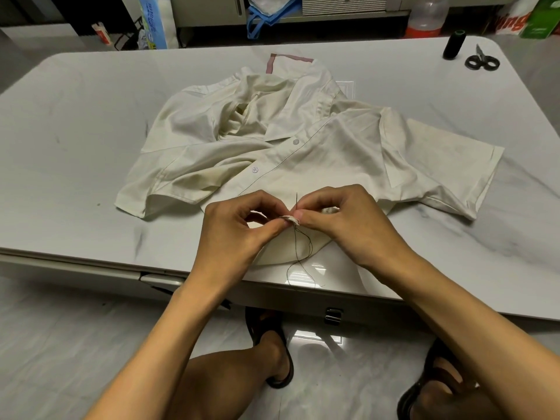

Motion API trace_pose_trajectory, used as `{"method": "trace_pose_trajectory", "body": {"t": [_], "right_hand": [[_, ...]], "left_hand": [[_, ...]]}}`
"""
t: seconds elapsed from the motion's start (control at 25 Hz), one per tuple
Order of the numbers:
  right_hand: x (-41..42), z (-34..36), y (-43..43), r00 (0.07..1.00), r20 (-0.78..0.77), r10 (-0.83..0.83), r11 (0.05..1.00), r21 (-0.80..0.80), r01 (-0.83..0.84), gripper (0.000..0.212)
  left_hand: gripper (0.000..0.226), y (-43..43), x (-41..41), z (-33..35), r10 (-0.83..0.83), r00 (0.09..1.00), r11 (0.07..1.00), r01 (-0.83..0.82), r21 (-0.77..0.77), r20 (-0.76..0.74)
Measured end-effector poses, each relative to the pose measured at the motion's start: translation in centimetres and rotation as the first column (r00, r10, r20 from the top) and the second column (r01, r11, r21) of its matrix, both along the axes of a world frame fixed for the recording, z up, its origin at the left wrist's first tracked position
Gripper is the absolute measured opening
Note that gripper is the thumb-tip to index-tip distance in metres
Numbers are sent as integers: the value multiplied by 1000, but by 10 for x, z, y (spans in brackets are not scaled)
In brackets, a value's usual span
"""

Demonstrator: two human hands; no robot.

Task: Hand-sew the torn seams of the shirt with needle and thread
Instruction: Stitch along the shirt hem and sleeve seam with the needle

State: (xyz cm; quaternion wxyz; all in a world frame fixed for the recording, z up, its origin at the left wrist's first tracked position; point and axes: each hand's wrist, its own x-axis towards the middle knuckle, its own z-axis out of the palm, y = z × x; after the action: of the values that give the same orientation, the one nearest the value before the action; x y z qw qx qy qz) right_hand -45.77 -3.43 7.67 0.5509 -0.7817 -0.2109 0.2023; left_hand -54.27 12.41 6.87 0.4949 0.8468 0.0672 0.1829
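Observation:
A cream short-sleeved shirt (303, 140) lies crumpled on the white marble-look table (75, 147). Its hem is drawn to the near edge. My left hand (236, 228) pinches a folded bit of that hem (290, 219) between thumb and forefinger. My right hand (342, 219) pinches the needle (297, 199), which stands upright with its tip above the fold. Dark thread (298, 253) hangs in loops from the fold down over the table's front edge.
A black thread spool (454, 45) and black-handled scissors (481, 60) lie at the table's far right corner. Bags, a bottle and boxes stand on the floor behind the table. My legs and sandalled feet show below the front edge.

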Motion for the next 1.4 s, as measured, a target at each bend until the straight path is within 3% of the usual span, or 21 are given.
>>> {"method": "trace_pose_trajectory", "body": {"t": [0.16,0.32,0.84,0.96,1.08,1.4], "right_hand": [[1,1,1,992,-81,-100,984,139,110,6],[6,4,-2,934,-299,-197,867,391,308,13],[3,9,1,909,-357,-213,759,526,384,14],[2,15,0,926,-331,-181,750,563,348,16],[-4,27,-2,959,-195,-207,767,576,283,16],[-23,69,-36,982,-32,-186,806,567,171,16]], "left_hand": [[9,1,0,1,10,1000,999,-11,-40,-25],[11,4,1,2,26,997,996,-33,-88,-78],[13,5,5,0,20,992,980,-43,-195,-122],[9,5,7,-2,26,991,979,-51,-197,-128],[5,9,11,-6,61,989,967,-92,-239,-138],[15,19,13,-23,165,965,903,-232,-362,-206]]}}
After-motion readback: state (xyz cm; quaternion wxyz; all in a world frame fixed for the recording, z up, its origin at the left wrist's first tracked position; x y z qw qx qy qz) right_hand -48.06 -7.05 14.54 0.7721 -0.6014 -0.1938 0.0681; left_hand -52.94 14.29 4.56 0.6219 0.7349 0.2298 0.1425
